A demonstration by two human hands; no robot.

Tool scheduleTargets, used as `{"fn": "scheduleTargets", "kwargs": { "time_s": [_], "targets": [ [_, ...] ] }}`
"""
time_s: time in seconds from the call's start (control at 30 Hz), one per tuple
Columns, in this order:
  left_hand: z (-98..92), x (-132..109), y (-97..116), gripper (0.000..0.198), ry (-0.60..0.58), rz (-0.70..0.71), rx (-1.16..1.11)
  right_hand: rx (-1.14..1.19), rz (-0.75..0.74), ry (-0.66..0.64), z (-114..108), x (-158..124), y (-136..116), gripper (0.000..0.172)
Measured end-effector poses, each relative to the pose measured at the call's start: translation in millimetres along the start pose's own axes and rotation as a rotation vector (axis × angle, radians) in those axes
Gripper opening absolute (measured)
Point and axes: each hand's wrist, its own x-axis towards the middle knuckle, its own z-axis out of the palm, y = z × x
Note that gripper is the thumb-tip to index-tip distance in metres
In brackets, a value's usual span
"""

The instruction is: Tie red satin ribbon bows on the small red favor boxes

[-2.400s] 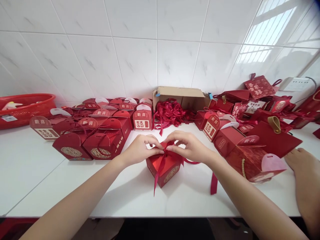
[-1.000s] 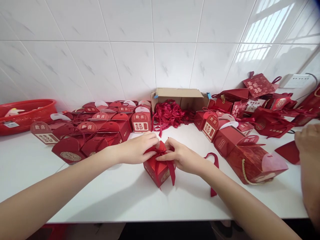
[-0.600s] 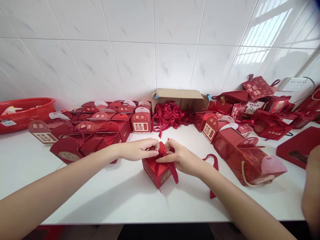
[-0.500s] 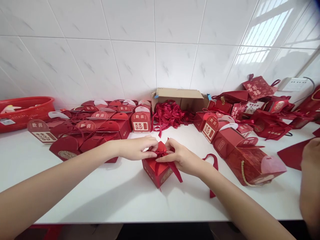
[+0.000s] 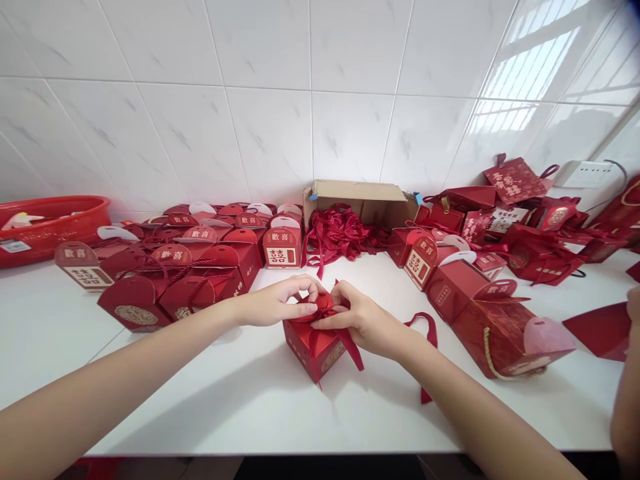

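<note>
A small red gift box stands on the white table in front of me, one corner towards me. Dark red ribbon is knotted at its top, and its tails hang down over the sides. My left hand is closed in a pinch at the left of the knot, thumb and forefinger on a ribbon loop. From the right, my right hand pinches the ribbon close to the knot. The fingertips partly hide the knot and the box's peak. A loose ribbon strip lies beside my right forearm.
Rows of red boxes stand at the left, near a red plastic basin. An open cardboard carton spills tangled ribbons. More red boxes crowd the right, where another person's arm shows at the edge.
My left fingers have shifted slightly at the knot, spreading a loop to the left. My right hand keeps nearly the same place. At the far right the other person's arm has moved outward.
</note>
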Motion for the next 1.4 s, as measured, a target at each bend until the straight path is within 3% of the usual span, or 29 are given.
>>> {"fn": "scheduleTargets", "kwargs": {
  "time_s": [0.17,0.4,0.6,0.77,1.0,1.13,1.27,1.4],
  "targets": [
    [-4.3,-1,1,0.033,-0.07,-0.083,-0.076,0.009,0.003,-0.009,-1,-1,-1,0.042],
    [-6.9,3,-6,0.022,-0.061,-0.036,0.043,0.034,0.03,-0.023,-2,-1,-1,0.044],
    [-11.5,-2,-7,0.036,-0.077,-0.076,-0.109,0.06,0.049,-0.023,-1,-3,-1,0.04],
    [-9.4,-3,-10,0.027,-0.064,-0.054,0.008,0.061,0.021,0.027,0,-3,-1,0.04],
    [-9.3,-1,-12,0.037,0.071,-0.043,0.051,0.029,-0.029,0.066,2,-2,1,0.042],
    [0.6,-1,-4,0.03,0.196,-0.007,-0.037,0.09,-0.037,0.211,1,-1,0,0.041],
    [15.7,-3,2,0.027,0.206,0.023,-0.146,0.229,0.093,0.367,-1,-1,2,0.034],
    [28.0,-1,5,0.025,0.341,-0.036,-0.199,0.354,0.208,0.316,-5,-3,8,0.021]
  ]
}}
